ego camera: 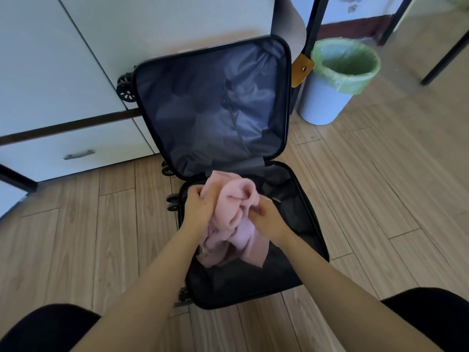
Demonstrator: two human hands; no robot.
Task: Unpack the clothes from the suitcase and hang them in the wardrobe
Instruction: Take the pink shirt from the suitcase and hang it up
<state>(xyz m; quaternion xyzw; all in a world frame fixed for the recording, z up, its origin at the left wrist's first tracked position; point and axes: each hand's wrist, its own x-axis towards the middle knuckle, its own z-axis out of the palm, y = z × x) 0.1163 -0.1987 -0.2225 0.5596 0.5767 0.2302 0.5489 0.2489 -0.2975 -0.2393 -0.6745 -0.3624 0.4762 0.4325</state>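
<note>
Looks straight down past two knees in black trousers (45,326) at the bottom corners. Reaches both bare forearms forward over an open black suitcase (299,219) lying on a wood-plank floor (368,186). Holds a crumpled pink knit garment (238,199) over the suitcase's near half: left hand (200,207) curled around a bunch of fabric on the garment's left side, right hand (269,221) pinching folds on its right side, loose pink ends hanging down over the dark lining. Beyond the hands, the suitcase lid (210,110) propped up against a white cabinet (50,72), its grey lining slack and wrinkled, small black wheels (125,91) poking out at its left edge. Low on the cabinet, to the left, a drawer with a grey metal handle (78,154). At the lid's upper right corner, a tan luggage tag (302,69). Just right of that, a pale blue ribbed waste bin (327,97) with a green plastic liner (345,62), close beside a black metal leg (313,21). Farther right, more black furniture legs on the floor.
</note>
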